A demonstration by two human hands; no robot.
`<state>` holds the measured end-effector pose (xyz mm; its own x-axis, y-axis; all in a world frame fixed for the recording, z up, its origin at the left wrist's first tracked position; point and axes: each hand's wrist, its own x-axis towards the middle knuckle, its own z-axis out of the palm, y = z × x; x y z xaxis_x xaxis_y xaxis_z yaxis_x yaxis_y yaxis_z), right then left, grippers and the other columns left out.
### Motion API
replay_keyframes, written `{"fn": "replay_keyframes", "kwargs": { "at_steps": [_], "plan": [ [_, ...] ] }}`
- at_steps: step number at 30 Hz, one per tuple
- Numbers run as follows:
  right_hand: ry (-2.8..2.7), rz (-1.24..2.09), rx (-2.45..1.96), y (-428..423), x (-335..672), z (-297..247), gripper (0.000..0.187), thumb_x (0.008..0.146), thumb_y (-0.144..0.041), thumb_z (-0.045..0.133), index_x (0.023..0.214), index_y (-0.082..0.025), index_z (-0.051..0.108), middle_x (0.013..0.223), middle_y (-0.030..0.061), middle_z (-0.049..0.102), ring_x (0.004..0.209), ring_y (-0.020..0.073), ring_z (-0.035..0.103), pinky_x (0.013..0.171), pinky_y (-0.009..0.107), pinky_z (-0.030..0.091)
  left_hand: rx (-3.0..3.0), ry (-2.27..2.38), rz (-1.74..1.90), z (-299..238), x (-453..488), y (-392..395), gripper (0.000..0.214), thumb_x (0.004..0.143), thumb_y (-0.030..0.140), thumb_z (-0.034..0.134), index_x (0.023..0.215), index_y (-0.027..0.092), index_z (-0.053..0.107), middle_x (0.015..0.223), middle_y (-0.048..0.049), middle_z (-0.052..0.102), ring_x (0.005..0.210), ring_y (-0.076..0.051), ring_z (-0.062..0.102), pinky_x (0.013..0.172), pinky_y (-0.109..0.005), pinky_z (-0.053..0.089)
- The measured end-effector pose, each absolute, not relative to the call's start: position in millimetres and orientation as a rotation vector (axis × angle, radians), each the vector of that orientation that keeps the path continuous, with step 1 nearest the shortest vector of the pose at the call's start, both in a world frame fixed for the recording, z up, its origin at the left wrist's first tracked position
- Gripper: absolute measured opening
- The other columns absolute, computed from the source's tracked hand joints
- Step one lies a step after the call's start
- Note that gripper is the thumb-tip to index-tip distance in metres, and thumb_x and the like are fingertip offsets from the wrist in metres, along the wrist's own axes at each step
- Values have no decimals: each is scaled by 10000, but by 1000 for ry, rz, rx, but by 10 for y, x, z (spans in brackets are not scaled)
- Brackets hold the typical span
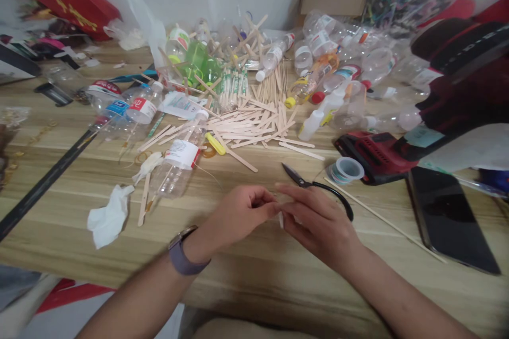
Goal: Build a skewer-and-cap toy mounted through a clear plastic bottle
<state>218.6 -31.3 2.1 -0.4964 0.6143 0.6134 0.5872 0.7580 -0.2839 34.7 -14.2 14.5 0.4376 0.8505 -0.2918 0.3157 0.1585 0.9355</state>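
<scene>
My left hand [240,213], with a watch on the wrist, meets my right hand [318,220] above the front of the table. Both are closed, thumbs and fingertips pinched together at one spot. A small whitish bit [281,219] shows between the fingertips, too little of it visible to name. Just beyond my right hand lie black-handled scissors [294,174], blades pointing away to the left. A small spool of thread [347,170] stands right of them. Left of my left hand, a clear plastic bottle [181,154] with a white and red label lies near a crumpled tissue [110,215].
Flat wooden sticks [254,126] are heaped mid-table, with a yellow-handled tool [215,143] beside them. Empty bottles [322,42] crowd the back right. A red and black power tool [374,159] and a dark phone [451,217] sit at right. A black bar [50,183] lies left.
</scene>
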Motion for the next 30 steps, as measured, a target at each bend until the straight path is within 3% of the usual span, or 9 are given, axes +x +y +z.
{"fn": "replay_keyframes", "kwargs": {
  "at_steps": [6, 15, 30],
  "plan": [
    [-2193, 211, -887, -282, 2187, 23, 151, 831, -72, 538, 791, -210, 586, 825, 55, 713, 698, 158, 623, 634, 285, 507, 1612, 1221, 525, 219, 351, -172, 205, 842, 327, 558, 797, 170, 681, 678, 18, 636, 613, -120, 502, 552, -226, 335],
    [-2077, 431, -1000, -284, 2200, 45, 111, 846, -134, 586, 862, -220, 653, 844, 51, 706, 763, 161, 680, 664, 273, 548, 1612, 1239, 583, 234, 343, -177, 206, 859, 332, 541, 808, 176, 667, 713, 10, 665, 646, -128, 553, 576, -221, 373],
    [-1566, 968, -1129, -210, 2248, 85, 109, 845, -275, 629, 757, -226, 673, 801, 21, 713, 756, 150, 669, 683, 249, 541, 1582, 1307, 595, 240, 353, -169, 201, 861, 323, 532, 802, 173, 652, 684, 11, 622, 635, -131, 529, 584, -231, 371]
  ]
}}
